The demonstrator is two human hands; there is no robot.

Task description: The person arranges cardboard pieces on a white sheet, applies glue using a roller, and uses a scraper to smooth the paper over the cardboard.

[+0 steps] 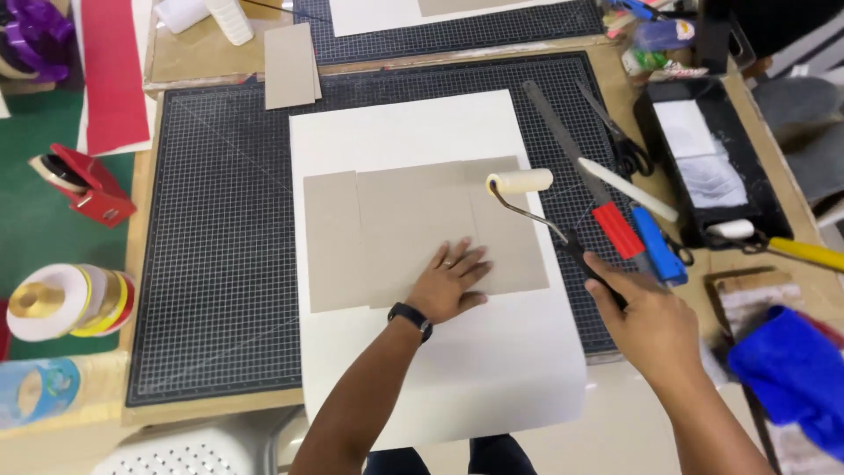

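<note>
Head view: left hand (453, 280) flat on grey board (413, 233); right hand (646, 321) grips roller (520, 182).

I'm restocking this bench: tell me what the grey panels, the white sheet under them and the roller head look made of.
Grey panels: apparently uncoated greyboard, matte and flat with crisp edges.
White sheet: probably paper or thin card, smooth, its corner lying loosely past the mat.
Roller head: looks like cream foam or fine nap, soft and dull.
</note>
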